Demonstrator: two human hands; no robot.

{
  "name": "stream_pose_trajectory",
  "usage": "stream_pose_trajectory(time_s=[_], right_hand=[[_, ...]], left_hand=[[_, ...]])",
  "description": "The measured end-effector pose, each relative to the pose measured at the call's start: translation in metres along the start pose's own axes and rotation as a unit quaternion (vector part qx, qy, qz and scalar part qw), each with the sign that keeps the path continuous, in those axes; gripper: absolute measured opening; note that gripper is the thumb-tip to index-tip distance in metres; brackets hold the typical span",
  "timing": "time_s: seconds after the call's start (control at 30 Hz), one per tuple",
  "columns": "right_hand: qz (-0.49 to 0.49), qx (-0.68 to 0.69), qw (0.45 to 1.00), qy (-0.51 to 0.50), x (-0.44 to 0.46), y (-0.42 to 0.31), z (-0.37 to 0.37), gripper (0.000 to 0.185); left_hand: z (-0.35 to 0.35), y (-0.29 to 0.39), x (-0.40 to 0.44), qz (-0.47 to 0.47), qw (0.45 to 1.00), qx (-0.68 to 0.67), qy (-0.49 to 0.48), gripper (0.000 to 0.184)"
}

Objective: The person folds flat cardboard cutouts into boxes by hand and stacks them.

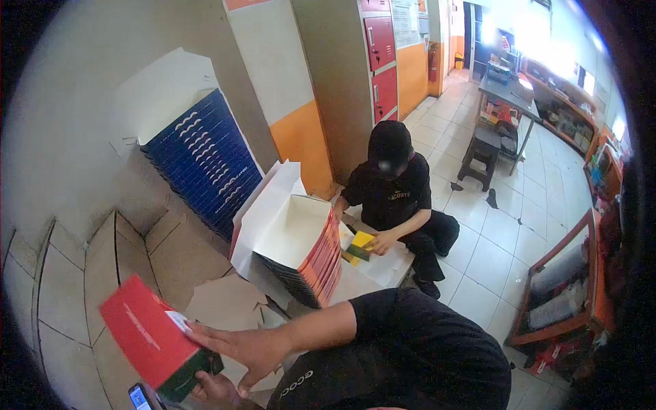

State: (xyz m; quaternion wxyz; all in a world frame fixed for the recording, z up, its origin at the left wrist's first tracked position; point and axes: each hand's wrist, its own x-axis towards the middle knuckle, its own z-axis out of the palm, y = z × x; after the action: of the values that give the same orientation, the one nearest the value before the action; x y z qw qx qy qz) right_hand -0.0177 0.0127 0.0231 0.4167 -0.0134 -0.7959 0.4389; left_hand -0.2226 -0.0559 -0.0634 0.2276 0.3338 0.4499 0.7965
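Observation:
A red and green box with white lettering is tilted at the lower left. At its lower end my left hand grips the green edge. My right hand reaches across from the right, fingers stretched out and thumb apart, fingertips against a small white patch on the box. Beyond my right arm stands a stack of nested red-orange box shells, white inside. Behind it leans a tall stack of blue box pieces with white lettering.
Another person in black clothes and cap sits low beyond the stack, hands at a yellow and green piece. A phone lies at the bottom left. Red lockers, a stool, a metal table and a wooden-framed rack stand farther off.

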Motion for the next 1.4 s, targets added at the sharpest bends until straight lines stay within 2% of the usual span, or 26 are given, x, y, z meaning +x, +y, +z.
stream_pose_trajectory(time_s=[0.03, 0.07, 0.13, 0.17, 0.2, 0.27, 0.33, 0.43, 0.53, 0.6, 0.63, 0.67, 0.73, 0.83, 0.93, 1.0, 1.03, 1.07, 1.2, 1.23, 1.27, 1.3, 1.33, 1.4], right_hand=[[-0.011, -0.122, 0.992, 0.029, -0.003, -0.001, 0.007, 0.089], [0.061, -0.101, 0.993, 0.014, -0.002, 0.003, 0.006, 0.091], [0.204, -0.058, 0.977, -0.014, 0.0, 0.011, 0.0, 0.096], [0.181, -0.078, 0.98, -0.015, 0.0, 0.01, -0.005, 0.095], [0.157, -0.098, 0.983, -0.015, -0.001, 0.008, -0.01, 0.094], [0.139, -0.132, 0.981, -0.005, -0.007, 0.004, -0.011, 0.09], [0.149, -0.159, 0.976, 0.014, -0.014, -0.002, -0.003, 0.086], [0.219, -0.163, 0.962, 0.019, -0.013, -0.014, -0.005, 0.077], [0.239, -0.185, 0.953, 0.006, -0.012, 0.004, -0.012, 0.059], [0.151, -0.158, 0.969, 0.111, -0.018, 0.019, -0.02, 0.037], [0.106, -0.143, 0.97, 0.163, -0.02, 0.022, -0.022, 0.027], [0.161, -0.082, 0.965, 0.191, -0.022, 0.022, -0.023, 0.023], [0.265, 0.042, 0.933, 0.241, -0.018, 0.001, -0.035, 0.015], [0.22, -0.033, 0.951, 0.214, -0.02, -0.001, -0.044, 0.018], [0.043, -0.192, 0.969, 0.152, -0.024, 0.01, -0.033, 0.023], [0.011, -0.264, 0.955, 0.136, -0.026, 0.009, -0.025, 0.029], [-0.007, -0.299, 0.946, 0.128, -0.026, 0.009, -0.021, 0.032], [-0.002, -0.305, 0.945, 0.118, -0.027, 0.02, -0.019, 0.037], [-0.028, -0.314, 0.933, 0.171, -0.022, 0.015, -0.022, 0.037], [-0.051, -0.325, 0.926, 0.186, -0.02, 0.013, -0.021, 0.037], [-0.074, -0.336, 0.917, 0.201, -0.019, 0.012, -0.021, 0.037], [-0.048, -0.315, 0.928, 0.195, -0.019, 0.012, -0.019, 0.036], [-0.021, -0.294, 0.936, 0.191, -0.02, 0.013, -0.015, 0.035], [0.006, -0.259, 0.946, 0.193, -0.021, 0.014, -0.012, 0.033]], left_hand=[[-0.017, -0.012, 0.006, -0.042, 0.997, 0.068, 0.017, 0.044], [-0.033, -0.025, 0.012, -0.085, 0.987, 0.135, 0.027, 0.042], [0.002, 0.002, -0.004, -0.068, 0.988, 0.135, -0.013, 0.039], [0.019, 0.016, -0.012, -0.059, 0.989, 0.135, -0.032, 0.038], [0.02, -0.002, -0.007, -0.012, 0.996, 0.089, -0.014, 0.038], [0.032, -0.003, -0.011, 0.017, 0.998, 0.057, 0.003, 0.041], [0.064, 0.029, -0.028, -0.017, 0.996, 0.089, -0.002, 0.047], [0.074, 0.046, -0.024, -0.016, 0.968, 0.249, -0.036, 0.053], [0.049, 0.02, -0.006, 0.033, 0.973, 0.229, -0.016, 0.052], [0.049, 0.021, -0.001, 0.029, 0.988, 0.154, -0.005, 0.047], [0.046, 0.026, 0.003, 0.011, 0.98, 0.198, -0.004, 0.044], [0.044, 0.031, 0.008, -0.007, 0.971, 0.241, -0.005, 0.041], [0.028, 0.039, 0.025, -0.073, 0.878, 0.473, -0.013, 0.034], [0.035, 0.038, 0.016, 0.02, 0.963, 0.264, -0.054, 0.024], [0.053, 0.028, 0.008, 0.005, 0.955, 0.267, -0.13, 0.026], [0.075, 0.028, 0.001, 0.204, 0.895, 0.365, -0.156, 0.016], [0.084, 0.029, 0.0, 0.301, 0.846, 0.407, -0.166, 0.015], [0.086, 0.02, 0.001, 0.263, 0.873, 0.389, -0.132, 0.012], [0.095, 0.006, -0.005, 0.299, 0.853, 0.401, -0.147, 0.013], [0.097, 0.001, -0.013, 0.174, 0.942, 0.254, -0.133, 0.018], [0.101, -0.006, -0.025, 0.041, 0.988, 0.094, -0.113, 0.024], [0.103, -0.01, -0.03, -0.094, 0.989, -0.071, -0.088, 0.03], [0.106, -0.011, -0.033, -0.161, 0.975, -0.14, -0.063, 0.029], [0.104, -0.01, -0.036, -0.139, 0.982, -0.099, -0.082, 0.029]])
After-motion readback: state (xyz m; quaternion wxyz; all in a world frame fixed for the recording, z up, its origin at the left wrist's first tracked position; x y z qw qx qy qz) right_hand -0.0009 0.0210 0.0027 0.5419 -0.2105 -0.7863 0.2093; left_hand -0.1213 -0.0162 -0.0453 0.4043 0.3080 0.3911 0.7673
